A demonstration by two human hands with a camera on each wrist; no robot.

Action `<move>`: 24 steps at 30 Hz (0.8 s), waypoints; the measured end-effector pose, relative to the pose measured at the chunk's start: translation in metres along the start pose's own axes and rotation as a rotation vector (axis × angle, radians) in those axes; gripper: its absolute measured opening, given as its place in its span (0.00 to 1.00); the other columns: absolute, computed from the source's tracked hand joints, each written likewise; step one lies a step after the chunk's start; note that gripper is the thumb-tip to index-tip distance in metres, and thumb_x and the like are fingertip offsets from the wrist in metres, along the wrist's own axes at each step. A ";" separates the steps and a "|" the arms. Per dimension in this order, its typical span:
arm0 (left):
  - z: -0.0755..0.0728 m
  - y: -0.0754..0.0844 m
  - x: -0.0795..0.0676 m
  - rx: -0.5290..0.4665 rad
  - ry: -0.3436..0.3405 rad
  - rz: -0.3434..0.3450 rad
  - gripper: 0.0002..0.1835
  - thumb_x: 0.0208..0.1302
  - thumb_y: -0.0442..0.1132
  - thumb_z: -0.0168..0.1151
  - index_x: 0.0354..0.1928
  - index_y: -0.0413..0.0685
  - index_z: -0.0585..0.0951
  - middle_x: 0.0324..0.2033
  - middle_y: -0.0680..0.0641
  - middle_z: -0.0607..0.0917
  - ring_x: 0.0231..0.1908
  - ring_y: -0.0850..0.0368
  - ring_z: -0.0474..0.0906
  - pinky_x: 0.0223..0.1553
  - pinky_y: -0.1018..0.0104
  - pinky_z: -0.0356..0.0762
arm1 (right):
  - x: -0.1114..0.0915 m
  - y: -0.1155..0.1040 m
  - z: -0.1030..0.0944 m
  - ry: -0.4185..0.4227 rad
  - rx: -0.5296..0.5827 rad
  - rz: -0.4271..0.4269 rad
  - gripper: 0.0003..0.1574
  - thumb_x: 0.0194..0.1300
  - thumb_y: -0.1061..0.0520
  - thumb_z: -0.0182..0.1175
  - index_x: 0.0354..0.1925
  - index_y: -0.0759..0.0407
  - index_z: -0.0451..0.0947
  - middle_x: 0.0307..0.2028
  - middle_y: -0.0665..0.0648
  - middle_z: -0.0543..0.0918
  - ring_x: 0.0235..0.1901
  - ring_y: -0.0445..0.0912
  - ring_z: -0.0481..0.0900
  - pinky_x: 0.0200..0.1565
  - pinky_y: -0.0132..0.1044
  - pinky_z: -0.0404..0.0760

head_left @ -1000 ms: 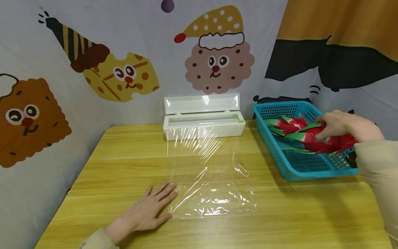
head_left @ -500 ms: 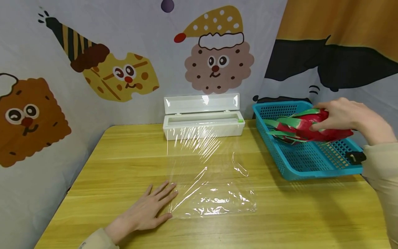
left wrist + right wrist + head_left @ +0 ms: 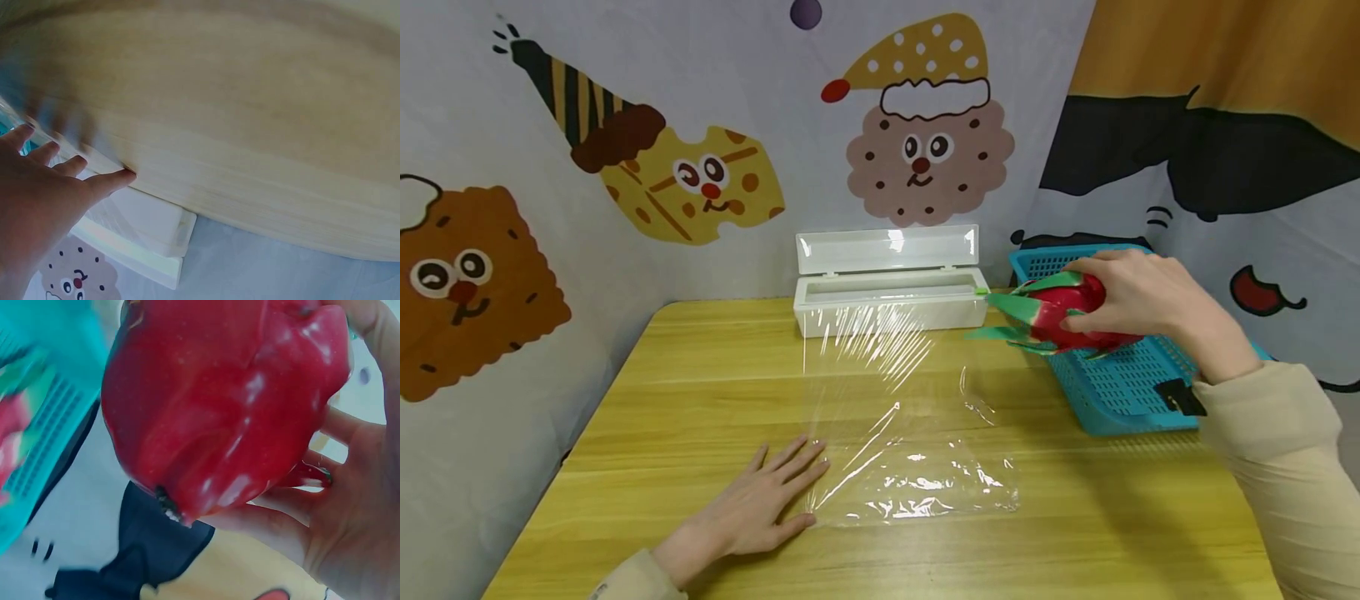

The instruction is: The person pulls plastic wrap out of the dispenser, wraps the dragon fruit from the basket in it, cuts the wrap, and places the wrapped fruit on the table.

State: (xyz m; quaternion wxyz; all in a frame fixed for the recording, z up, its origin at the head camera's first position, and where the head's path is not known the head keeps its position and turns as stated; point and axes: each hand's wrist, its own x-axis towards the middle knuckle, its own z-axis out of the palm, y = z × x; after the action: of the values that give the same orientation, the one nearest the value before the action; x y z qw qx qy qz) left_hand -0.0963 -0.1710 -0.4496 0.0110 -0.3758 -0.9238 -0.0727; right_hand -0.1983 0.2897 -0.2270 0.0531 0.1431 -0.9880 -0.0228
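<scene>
My right hand (image 3: 1161, 300) grips a red dragon fruit (image 3: 1060, 312) with green-tipped scales, in the air over the left side of the blue basket (image 3: 1093, 412). In the right wrist view, its smooth stem end faces the camera, with the fingers curled round one side. Another dragon fruit (image 3: 15, 425) shows blurred inside the basket there. My left hand (image 3: 760, 508) lies flat on the table, fingers spread, its fingertips at the left edge of a sheet of cling film (image 3: 917, 433). The film runs forward from a white cling film dispenser (image 3: 891, 318) whose lid stands raised.
A black clip-like piece (image 3: 1180, 397) sits on the basket near my right sleeve. The small green slider (image 3: 981, 292) is at the dispenser's right end. Behind the wooden table (image 3: 685, 400) hangs a cartoon-printed cloth (image 3: 715, 67).
The right hand has lifted the dragon fruit from the basket and carried it left, towards the dispenser's right end. My left hand and the film have stayed put.
</scene>
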 end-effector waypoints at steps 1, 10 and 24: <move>0.000 0.000 0.000 0.003 0.001 0.000 0.35 0.67 0.61 0.48 0.70 0.52 0.62 0.73 0.48 0.58 0.71 0.43 0.56 0.61 0.29 0.60 | 0.001 -0.008 0.002 0.012 0.009 -0.013 0.42 0.47 0.36 0.70 0.56 0.56 0.75 0.50 0.65 0.80 0.40 0.54 0.76 0.30 0.48 0.81; 0.000 0.000 0.000 0.008 0.003 0.000 0.35 0.68 0.62 0.47 0.71 0.52 0.62 0.73 0.48 0.58 0.71 0.43 0.56 0.61 0.29 0.61 | 0.012 -0.065 0.031 0.074 0.098 -0.141 0.39 0.46 0.38 0.68 0.55 0.52 0.77 0.52 0.62 0.81 0.38 0.52 0.78 0.28 0.40 0.79; 0.000 0.000 -0.001 0.005 0.010 0.000 0.35 0.68 0.61 0.47 0.71 0.52 0.62 0.73 0.48 0.58 0.71 0.43 0.56 0.61 0.29 0.60 | 0.025 -0.127 0.088 0.089 0.169 -0.306 0.42 0.41 0.36 0.66 0.55 0.50 0.77 0.49 0.56 0.82 0.25 0.42 0.73 0.20 0.30 0.65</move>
State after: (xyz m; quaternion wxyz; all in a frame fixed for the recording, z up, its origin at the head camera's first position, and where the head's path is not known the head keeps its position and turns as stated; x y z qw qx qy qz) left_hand -0.0958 -0.1716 -0.4496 0.0168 -0.3752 -0.9240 -0.0722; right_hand -0.1959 0.1634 -0.3201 0.0804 0.2965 -0.9498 0.0588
